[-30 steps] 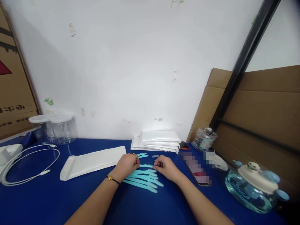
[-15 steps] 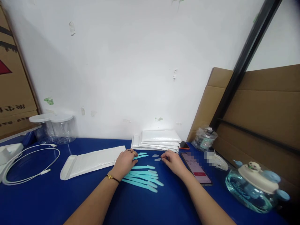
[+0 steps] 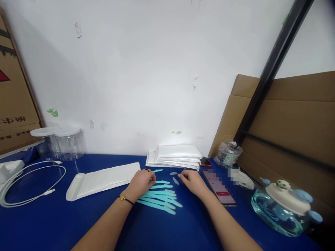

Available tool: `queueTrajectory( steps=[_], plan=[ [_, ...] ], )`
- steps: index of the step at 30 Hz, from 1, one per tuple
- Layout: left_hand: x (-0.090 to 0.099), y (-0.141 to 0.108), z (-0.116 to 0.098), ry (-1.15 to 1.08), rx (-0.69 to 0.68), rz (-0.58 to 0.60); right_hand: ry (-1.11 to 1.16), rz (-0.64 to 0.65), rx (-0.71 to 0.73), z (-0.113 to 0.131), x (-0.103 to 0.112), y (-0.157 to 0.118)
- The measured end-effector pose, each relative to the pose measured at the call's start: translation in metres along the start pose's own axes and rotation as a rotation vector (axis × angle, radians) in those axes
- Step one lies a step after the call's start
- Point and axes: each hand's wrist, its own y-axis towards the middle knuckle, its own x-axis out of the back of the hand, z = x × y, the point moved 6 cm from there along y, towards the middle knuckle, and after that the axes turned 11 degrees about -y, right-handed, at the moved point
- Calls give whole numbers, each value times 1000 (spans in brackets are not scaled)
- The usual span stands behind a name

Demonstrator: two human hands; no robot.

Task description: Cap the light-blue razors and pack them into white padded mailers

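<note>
My left hand (image 3: 142, 182) is curled palm down, its fingertips at the handle of a teal eyebrow razor (image 3: 162, 182). Another teal razor (image 3: 158, 170) sticks out beyond the knuckles. Below the hand, several teal eyebrow razors (image 3: 158, 198) lie fanned on the blue table, blade ends to the right with clear covers. Two loose clear blade covers (image 3: 175, 181) lie between my hands. Close beside them is my right hand (image 3: 192, 181), thumb and fingers drawn together; nothing shows in its grip.
A white padded mailer (image 3: 104, 181) lies to the left, and a stack of mailers (image 3: 178, 157) stands by the wall. To the right are a phone (image 3: 220, 188) and a teapot-shaped clear bottle (image 3: 282, 212). A white cable (image 3: 34, 202) and lidded clear jars (image 3: 69, 144) are at far left.
One razor by my left hand has shifted toward the fanned ones, and the left fingers have curled in. The nearer clear cover has turned and lies apart from my right fingertips.
</note>
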Motion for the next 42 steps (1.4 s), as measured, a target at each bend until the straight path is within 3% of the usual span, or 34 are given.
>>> queueTrajectory(
  steps=[4, 11, 23, 26, 32, 37, 42],
  plan=[
    [-1, 0, -1, -8, 7, 18, 100, 11, 119, 6, 4, -2],
    [-1, 0, -3, -1, -4, 12, 56, 64, 109, 11, -18, 1],
    [0, 0, -1, -24, 25, 10, 80, 82, 67, 15, -24, 5],
    [-1, 0, 0, -45, 25, 21, 236, 44, 21, 9, -20, 5],
    [-1, 0, 1, -64, 31, 19, 746, 123, -72, 6, -21, 3],
    [-2, 0, 7, -146, 62, 18, 953, 194, -158, 7, -26, 1],
    [-5, 2, 14, -238, 91, 16, 979, 222, -247, 3, -33, -1]
  ],
)
